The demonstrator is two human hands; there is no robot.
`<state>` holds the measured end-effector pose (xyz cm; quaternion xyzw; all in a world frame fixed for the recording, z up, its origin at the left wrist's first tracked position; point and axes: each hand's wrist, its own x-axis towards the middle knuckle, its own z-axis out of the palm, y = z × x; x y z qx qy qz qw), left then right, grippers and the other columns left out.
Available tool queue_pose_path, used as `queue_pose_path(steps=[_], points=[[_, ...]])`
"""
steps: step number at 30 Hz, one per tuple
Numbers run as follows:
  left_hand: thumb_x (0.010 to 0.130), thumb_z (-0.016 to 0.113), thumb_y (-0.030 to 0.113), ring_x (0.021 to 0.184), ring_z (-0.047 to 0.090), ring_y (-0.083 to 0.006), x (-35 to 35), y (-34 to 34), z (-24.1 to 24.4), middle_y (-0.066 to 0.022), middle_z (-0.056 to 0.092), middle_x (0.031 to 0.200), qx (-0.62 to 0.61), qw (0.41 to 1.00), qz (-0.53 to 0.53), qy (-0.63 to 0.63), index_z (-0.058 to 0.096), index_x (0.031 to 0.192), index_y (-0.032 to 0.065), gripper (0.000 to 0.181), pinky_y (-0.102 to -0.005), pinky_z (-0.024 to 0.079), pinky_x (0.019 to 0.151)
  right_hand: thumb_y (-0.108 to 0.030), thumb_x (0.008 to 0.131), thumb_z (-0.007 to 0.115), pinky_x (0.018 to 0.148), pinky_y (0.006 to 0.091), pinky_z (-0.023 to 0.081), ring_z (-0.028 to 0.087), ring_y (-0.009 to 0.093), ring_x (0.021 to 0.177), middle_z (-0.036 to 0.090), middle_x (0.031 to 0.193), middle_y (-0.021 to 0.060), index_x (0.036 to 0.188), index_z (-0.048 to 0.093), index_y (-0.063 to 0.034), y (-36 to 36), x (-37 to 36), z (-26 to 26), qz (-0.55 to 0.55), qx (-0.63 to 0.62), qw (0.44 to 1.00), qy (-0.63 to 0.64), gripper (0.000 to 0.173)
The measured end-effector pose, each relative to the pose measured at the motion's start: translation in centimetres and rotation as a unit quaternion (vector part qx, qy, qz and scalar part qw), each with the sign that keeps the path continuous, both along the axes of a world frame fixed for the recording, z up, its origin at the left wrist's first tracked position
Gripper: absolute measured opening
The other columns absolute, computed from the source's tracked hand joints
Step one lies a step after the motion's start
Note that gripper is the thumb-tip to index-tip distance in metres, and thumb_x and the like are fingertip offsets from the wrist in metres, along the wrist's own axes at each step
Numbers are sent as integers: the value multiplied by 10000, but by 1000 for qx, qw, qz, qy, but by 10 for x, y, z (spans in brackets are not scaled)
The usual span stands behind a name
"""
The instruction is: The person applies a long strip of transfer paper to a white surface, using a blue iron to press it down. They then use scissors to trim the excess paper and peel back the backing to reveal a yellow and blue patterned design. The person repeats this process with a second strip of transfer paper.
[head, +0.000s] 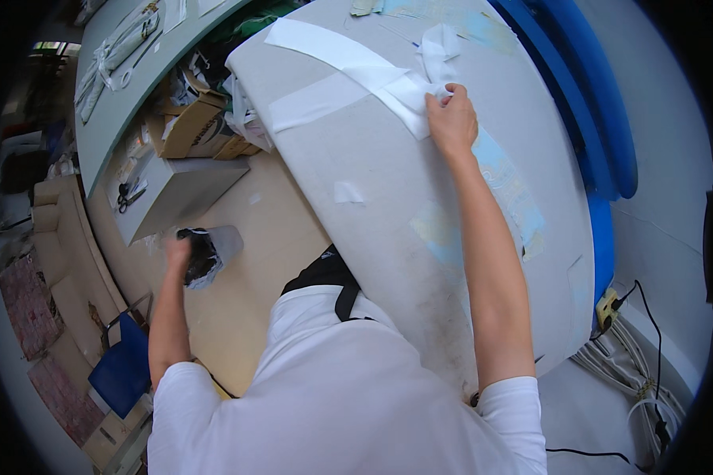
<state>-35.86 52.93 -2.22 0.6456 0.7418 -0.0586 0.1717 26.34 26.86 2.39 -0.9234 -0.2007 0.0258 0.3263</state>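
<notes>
My right hand (453, 124) pinches the end of a white fabric strip (338, 50) between thumb and fingers. The strip curves across the padded, cloth-covered table (386, 172), with folds bunched near my fingers. Another white piece (318, 101) lies partly under it, and a crumpled white piece (441, 50) is just beyond my hand. Down on the left, my blurred left hand (178, 252) hangs at the rim of a waste bin (229, 242) with a dark inside. Whether it holds anything cannot be made out.
A small white scrap (349, 192) lies on the table. Blue-patterned cloth (505, 184) runs along the right side. At left stand a cabinet (184, 190) with scissors (132, 196), an open cardboard box (193, 127) and a blue chair (120, 368). Cables and a power socket (606, 309) are low right.
</notes>
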Motion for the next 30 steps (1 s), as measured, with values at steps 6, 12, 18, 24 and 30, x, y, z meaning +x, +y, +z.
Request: queue_pose_path(steps=[6,12,18,24,30], points=[[795,658,-9,1227,576,-405,315,-116,75,-212,628,1300,183,779,-549,-242,646,1169,-33,375,-474,445,1064,-270,870,684,772,436,547,716,302,825,742,840,128,921,711,-14,1,-1,8,20,24,997,76,263],[833,674,25,1335,531,-348,438,-190,125,-202,571,1406,51,763,-443,-468,539,1374,-6,558,-399,422,1112,-83,871,679,700,292,528,673,144,759,719,841,59,924,686,-5,-51,-57,64,38,222,951,210,94],[776,671,2,1399,490,-305,477,-180,177,-149,520,1501,-194,624,-596,-466,448,1493,16,750,-402,350,1184,-19,872,657,669,217,484,631,76,845,695,933,6,1013,692,-17,-140,-105,130,54,264,937,224,145],[814,760,156,1038,665,-223,486,-248,215,-141,725,1098,-446,520,-649,-330,679,1227,-22,456,-341,497,970,-16,881,658,667,206,468,624,73,898,687,967,12,1104,681,-16,-210,-124,182,30,352,911,213,224],[887,800,328,886,735,-187,457,-306,240,-111,761,910,-618,464,-544,-325,752,1031,-45,403,-321,566,857,-15,902,669,653,218,493,633,78,852,684,958,33,1132,676,5,-267,-142,211,-31,404,898,170,231]])
